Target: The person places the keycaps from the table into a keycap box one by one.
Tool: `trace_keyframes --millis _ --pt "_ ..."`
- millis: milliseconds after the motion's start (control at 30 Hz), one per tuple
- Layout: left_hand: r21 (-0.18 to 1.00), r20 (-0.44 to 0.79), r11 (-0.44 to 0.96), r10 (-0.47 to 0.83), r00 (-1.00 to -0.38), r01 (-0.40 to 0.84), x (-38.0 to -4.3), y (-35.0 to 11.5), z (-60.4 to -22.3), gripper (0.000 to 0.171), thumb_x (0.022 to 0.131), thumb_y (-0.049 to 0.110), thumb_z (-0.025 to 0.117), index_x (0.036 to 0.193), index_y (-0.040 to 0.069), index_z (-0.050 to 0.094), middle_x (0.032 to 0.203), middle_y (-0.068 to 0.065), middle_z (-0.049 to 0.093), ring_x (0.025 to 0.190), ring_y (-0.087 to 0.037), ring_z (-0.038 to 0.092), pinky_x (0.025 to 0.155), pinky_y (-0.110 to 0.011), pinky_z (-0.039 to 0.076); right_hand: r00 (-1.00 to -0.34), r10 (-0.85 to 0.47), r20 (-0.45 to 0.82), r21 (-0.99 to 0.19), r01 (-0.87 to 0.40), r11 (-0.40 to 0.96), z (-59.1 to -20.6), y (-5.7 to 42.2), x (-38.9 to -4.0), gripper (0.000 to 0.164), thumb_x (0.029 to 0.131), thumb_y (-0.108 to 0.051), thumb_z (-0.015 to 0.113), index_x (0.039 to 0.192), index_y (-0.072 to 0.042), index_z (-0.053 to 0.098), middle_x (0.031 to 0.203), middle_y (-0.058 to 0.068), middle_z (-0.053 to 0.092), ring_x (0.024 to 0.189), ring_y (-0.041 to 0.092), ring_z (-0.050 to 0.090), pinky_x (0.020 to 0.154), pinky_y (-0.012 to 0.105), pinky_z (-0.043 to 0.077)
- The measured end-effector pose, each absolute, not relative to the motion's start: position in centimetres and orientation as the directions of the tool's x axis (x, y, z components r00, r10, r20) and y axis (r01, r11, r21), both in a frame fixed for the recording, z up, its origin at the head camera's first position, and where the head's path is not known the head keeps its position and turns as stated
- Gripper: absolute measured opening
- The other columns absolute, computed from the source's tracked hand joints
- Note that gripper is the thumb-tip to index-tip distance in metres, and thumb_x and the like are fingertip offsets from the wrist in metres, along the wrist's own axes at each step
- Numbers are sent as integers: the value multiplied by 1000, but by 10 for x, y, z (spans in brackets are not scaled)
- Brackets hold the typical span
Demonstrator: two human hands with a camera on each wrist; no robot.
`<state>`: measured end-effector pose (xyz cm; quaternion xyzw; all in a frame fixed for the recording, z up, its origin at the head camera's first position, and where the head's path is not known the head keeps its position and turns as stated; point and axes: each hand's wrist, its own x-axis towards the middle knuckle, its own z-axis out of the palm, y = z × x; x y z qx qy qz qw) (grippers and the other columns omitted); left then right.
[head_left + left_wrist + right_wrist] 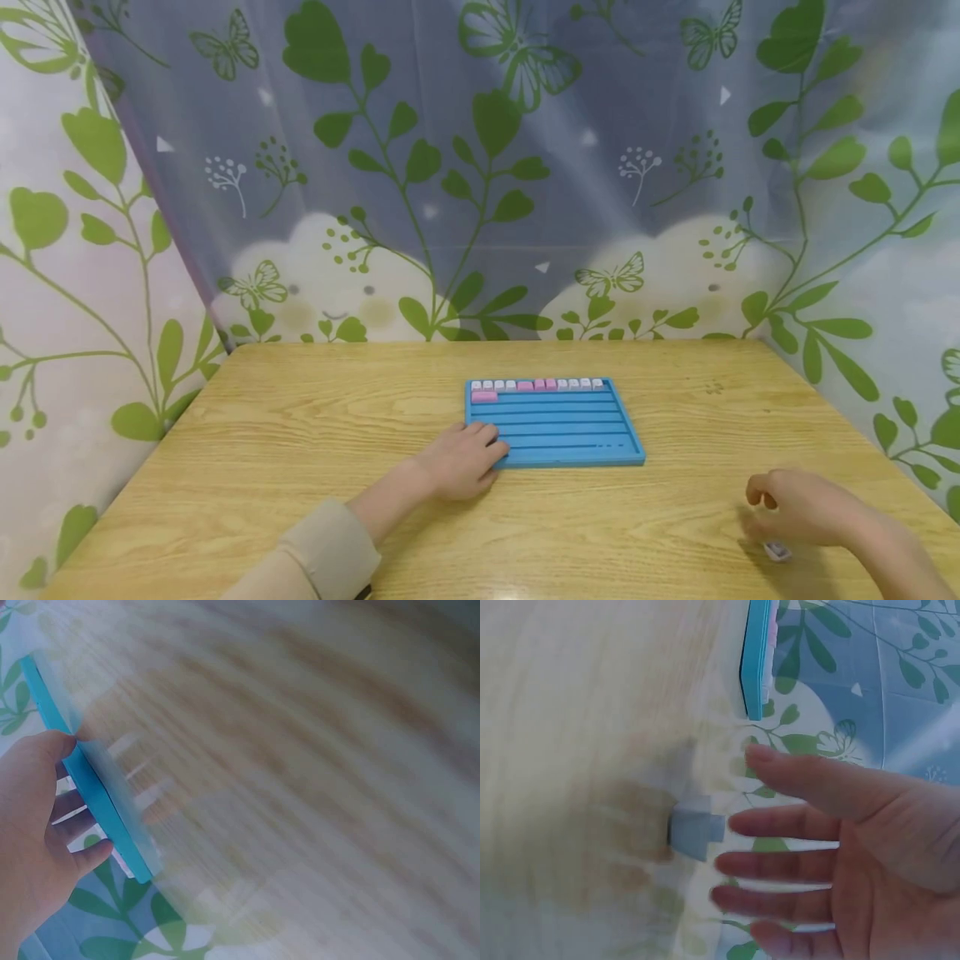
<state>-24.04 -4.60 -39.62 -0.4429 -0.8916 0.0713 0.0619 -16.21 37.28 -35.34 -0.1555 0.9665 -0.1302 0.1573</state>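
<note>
A shallow blue tray with ridged rows lies flat on the table. White and pink keycaps line its far row, and a longer pink keycap sits at the left of the second row. My left hand holds the tray's near-left corner, its thumb at the front edge and fingers over the top. To the right, my right hand hovers over a loose keycap. In the right wrist view that keycap lies upside down, stem up, just short of the spread fingertips; nothing is held.
The wooden table reaches back to a patterned cloth with leaves and butterflies, which also hangs along both sides. The loose keycap lies well apart from the tray, near the table's front right.
</note>
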Motion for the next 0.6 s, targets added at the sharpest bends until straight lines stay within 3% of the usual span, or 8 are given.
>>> trace_keyframes --millis 167,267,400,600 --pt "-191 48 592 802 -595 783 -241 -46 -396 31 95 30 49 122 16 54 104 0 51 101 -17 50 86 -35 44 -882 -340 -327 -442 -175 880 -362 380 -151 30 78 -26 73 89 -5 55 68 1 48 53 10 45 44 25 38" --pt "-192 53 591 803 -593 783 -240 -46 -396 30 95 29 49 121 16 54 103 -1 51 101 -18 50 85 -35 44 -876 -369 -312 -475 -192 859 -366 381 -149 27 76 -20 74 83 -8 51 66 1 46 53 7 43 43 23 37" --pt "-195 51 593 801 -596 781 -240 -46 -396 30 95 29 49 122 16 54 103 0 51 100 -17 50 85 -35 44 -866 -426 -262 -456 -278 846 -370 380 -151 24 72 -12 72 76 -9 49 69 -1 45 57 4 40 50 24 36" --pt "-195 42 595 799 -600 780 -239 -45 -394 30 95 29 49 122 16 54 103 0 51 100 -16 50 85 -34 44 -870 -432 -239 -420 -309 853 -370 376 -153 20 66 -1 66 73 -10 49 66 -4 44 55 3 38 49 23 33"
